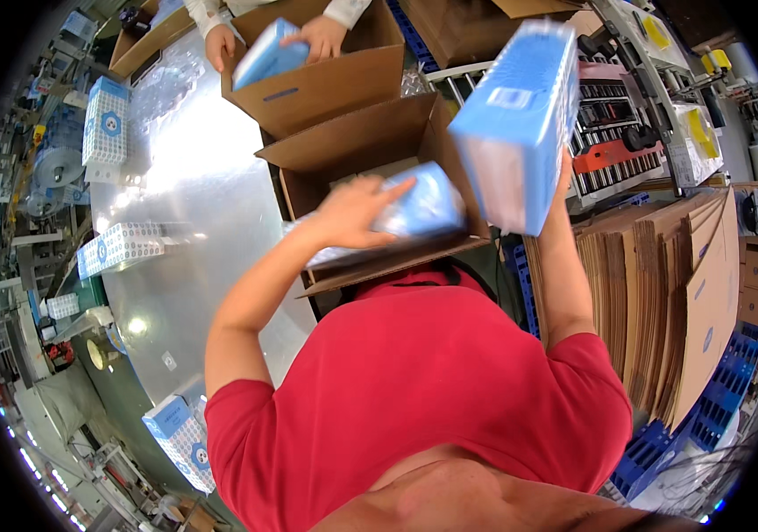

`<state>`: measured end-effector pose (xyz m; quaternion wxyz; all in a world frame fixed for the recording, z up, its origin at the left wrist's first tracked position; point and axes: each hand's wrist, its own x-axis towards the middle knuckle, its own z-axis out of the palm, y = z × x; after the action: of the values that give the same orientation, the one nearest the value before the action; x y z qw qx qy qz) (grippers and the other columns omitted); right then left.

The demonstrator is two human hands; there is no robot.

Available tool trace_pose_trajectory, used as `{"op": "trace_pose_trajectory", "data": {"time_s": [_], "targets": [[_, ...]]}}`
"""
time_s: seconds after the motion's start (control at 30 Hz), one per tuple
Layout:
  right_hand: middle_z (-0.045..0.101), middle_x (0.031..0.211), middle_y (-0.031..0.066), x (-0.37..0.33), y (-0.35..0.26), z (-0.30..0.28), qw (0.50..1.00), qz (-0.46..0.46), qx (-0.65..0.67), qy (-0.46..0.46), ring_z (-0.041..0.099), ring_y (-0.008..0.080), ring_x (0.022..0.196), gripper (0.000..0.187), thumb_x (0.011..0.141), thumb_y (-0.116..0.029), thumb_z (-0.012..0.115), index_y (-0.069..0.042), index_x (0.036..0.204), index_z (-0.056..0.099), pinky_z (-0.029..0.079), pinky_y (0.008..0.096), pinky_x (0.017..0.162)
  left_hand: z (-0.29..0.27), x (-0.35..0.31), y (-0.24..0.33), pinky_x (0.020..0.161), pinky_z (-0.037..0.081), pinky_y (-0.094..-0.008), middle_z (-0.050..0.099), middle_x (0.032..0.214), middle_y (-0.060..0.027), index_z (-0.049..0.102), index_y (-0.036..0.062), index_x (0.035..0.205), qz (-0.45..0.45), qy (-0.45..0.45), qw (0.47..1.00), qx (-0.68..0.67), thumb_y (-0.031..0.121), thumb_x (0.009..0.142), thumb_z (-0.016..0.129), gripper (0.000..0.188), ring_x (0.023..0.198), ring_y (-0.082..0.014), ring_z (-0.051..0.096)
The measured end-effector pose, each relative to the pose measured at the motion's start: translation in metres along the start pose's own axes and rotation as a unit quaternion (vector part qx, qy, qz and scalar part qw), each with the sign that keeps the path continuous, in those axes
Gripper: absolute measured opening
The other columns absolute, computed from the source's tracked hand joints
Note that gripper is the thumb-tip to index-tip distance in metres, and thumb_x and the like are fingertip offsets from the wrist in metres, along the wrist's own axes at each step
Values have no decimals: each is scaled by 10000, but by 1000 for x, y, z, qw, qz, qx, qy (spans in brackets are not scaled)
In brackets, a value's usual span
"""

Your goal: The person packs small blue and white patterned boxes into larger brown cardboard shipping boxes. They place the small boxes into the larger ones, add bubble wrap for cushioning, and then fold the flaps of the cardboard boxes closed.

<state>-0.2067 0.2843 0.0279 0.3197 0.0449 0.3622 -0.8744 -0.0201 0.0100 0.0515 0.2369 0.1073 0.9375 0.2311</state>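
Observation:
My right hand (563, 188) grips a blue-and-white box-shaped pack (514, 133), raised beside the right edge of an open cardboard box (357, 142). Most of its fingers are hidden behind the pack. My left hand (359, 213) is over that carton, its fingers spread and slightly blurred. It is at a shiny blue pack (432, 202) lying inside near the carton's near side; whether the palm touches it I cannot tell.
Across from me a person's hands (318, 37) handle a blue pack (270, 55) at another carton (334, 89). On the metal table (210, 293) stand patterned packs (106, 124). Flattened cartons (654, 284) stand at right, near a roller conveyor (614, 115).

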Motion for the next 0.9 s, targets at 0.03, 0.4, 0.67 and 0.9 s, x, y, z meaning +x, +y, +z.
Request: {"op": "trace_pose_trajectory", "data": {"time_s": [0.03,0.4,0.67,0.9], "targets": [[535,1223,183,-4,-5,1,998,1,-15,-63,548,317,1107,647,850,-428,477,-3,1329,385,457,426,942,41,20,-20,1015,342,-444,418,1336,-268,245,38,1428,-22,-78,992,-99,572,805,526,867,1284,-424,335],[452,1126,203,10,95,128,212,-322,-805,-451,454,339,1081,893,592,-130,738,-264,1391,362,390,451,823,191,29,-76,988,367,-407,513,1251,-268,540,-3,1227,-137,-94,975,-149,566,796,540,713,1197,-330,479],[280,1409,274,125,261,-6,247,168,-854,-426,270,424,1322,1082,617,-138,745,-258,1478,102,290,509,1044,98,-108,-100,828,459,-435,634,982,-176,583,58,1110,-202,323,910,-163,243,787,626,375,921,-357,589],[494,1302,162,106,309,25,70,236,-803,-542,482,324,1190,750,702,-175,684,-203,1384,372,432,414,940,26,-321,-268,1042,280,-544,313,1442,-179,523,170,1286,-600,500,614,113,467,875,499,508,1336,-448,199]]}}
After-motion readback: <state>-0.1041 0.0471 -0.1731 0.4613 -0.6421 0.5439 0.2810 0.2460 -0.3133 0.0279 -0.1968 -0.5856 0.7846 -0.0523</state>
